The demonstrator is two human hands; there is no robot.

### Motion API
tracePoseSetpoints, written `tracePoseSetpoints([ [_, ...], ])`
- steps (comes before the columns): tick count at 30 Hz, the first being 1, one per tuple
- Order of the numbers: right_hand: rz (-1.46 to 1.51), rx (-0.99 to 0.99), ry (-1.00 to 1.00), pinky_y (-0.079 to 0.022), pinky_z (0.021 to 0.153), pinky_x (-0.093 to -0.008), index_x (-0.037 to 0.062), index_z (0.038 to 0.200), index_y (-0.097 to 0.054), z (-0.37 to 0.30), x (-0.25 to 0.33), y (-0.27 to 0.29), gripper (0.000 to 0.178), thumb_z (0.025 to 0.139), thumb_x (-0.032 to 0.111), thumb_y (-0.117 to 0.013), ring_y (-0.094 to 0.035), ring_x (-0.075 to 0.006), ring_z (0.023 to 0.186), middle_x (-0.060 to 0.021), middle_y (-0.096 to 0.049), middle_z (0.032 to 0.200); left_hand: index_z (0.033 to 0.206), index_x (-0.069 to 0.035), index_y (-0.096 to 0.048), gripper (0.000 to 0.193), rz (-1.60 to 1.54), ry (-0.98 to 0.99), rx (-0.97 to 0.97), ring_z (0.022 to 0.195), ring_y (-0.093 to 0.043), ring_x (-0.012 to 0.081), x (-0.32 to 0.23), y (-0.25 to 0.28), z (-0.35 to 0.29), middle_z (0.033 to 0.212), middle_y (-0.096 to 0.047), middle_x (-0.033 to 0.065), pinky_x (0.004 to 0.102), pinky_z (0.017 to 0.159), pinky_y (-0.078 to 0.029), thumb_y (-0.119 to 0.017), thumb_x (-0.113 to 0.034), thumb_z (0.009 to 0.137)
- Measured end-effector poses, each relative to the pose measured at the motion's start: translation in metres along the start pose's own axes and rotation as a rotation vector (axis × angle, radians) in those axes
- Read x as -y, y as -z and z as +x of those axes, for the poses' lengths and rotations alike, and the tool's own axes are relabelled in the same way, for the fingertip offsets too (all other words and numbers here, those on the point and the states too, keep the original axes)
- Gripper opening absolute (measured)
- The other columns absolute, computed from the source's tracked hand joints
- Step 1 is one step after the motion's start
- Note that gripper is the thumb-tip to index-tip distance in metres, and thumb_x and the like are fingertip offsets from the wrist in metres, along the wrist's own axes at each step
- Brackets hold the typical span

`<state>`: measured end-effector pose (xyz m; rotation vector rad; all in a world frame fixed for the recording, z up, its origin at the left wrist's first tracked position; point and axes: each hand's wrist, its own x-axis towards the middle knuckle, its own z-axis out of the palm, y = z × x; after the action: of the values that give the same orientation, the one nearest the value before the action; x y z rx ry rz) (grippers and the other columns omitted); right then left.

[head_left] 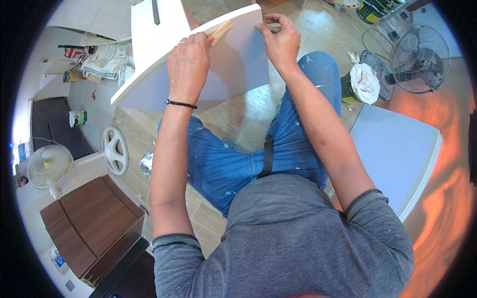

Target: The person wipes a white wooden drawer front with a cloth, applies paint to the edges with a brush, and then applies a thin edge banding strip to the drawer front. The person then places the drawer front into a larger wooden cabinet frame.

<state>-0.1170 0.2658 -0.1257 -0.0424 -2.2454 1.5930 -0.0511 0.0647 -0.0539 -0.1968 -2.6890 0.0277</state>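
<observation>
A white panel (233, 64) stands tilted before my knees, its long upper edge running from lower left to upper right. My left hand (188, 64), with a ring and a dark bead bracelet, is closed at that edge. A folded pale yellow strip (221, 33) sticks out from its fingers and lies against the panel's face; its material is unclear. At the panel's right edge, just below the upper corner, my right hand (281, 44) pinches with thumb and curled fingers. Part of the strip is hidden under my left fingers.
Behind the panel lies a white board (159, 35) with a dark strip on it. White panels are stacked (392, 149) at my right. A standing fan (420, 57) and a bucket (361, 83) are at far right; another fan (49, 166) and a brown cabinet (92, 218) are at left.
</observation>
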Motion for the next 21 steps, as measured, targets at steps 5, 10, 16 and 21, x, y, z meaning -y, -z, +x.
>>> tracePoseSetpoints([
  [5,0.012,0.011,-0.010,-0.057,0.083,-0.0401,0.0066,0.105,-0.073,0.000,0.001,0.000,0.026,0.082,0.016,-0.081,-0.076,-0.0264,0.091,-0.0107,-0.072,0.110,0.085,-0.005,-0.065,0.030,-0.025,-0.008,-0.048,0.075,-0.069,0.0342,0.004,-0.005,-0.007,0.080,-0.071,0.0154,0.0457,0.066,-0.055,-0.060,-0.028,0.103],
  [10,0.010,0.000,0.018,-0.056,0.083,-0.0402,0.0062,0.105,-0.073,0.000,-0.002,-0.001,0.027,0.082,0.017,-0.082,-0.076,-0.0269,0.090,-0.0108,-0.072,0.109,0.089,-0.006,-0.067,0.030,-0.038,0.024,-0.048,0.077,-0.070,0.0354,0.008,-0.004,-0.011,0.083,-0.072,0.0154,0.0461,0.067,-0.055,-0.059,-0.031,0.104],
  [16,0.007,-0.010,0.019,-0.056,0.082,-0.0406,0.0056,0.104,-0.073,0.001,-0.004,-0.002,0.027,0.081,0.018,-0.082,-0.075,-0.0273,0.087,-0.0107,-0.073,0.108,0.091,-0.007,-0.068,0.031,-0.027,0.059,-0.013,0.075,-0.070,0.0371,0.011,-0.003,-0.017,0.085,-0.072,0.0164,0.0474,0.065,-0.055,-0.058,-0.033,0.105],
  [21,0.000,-0.007,0.010,-0.056,0.081,-0.0402,0.0056,0.103,-0.073,0.000,-0.002,-0.001,0.027,0.081,0.017,-0.083,-0.075,-0.0264,0.085,-0.0104,-0.072,0.107,0.093,-0.007,-0.068,0.031,-0.041,0.069,-0.013,0.075,-0.070,0.0384,0.016,-0.003,-0.024,0.085,-0.072,0.0167,0.0484,0.064,-0.055,-0.058,-0.034,0.105],
])
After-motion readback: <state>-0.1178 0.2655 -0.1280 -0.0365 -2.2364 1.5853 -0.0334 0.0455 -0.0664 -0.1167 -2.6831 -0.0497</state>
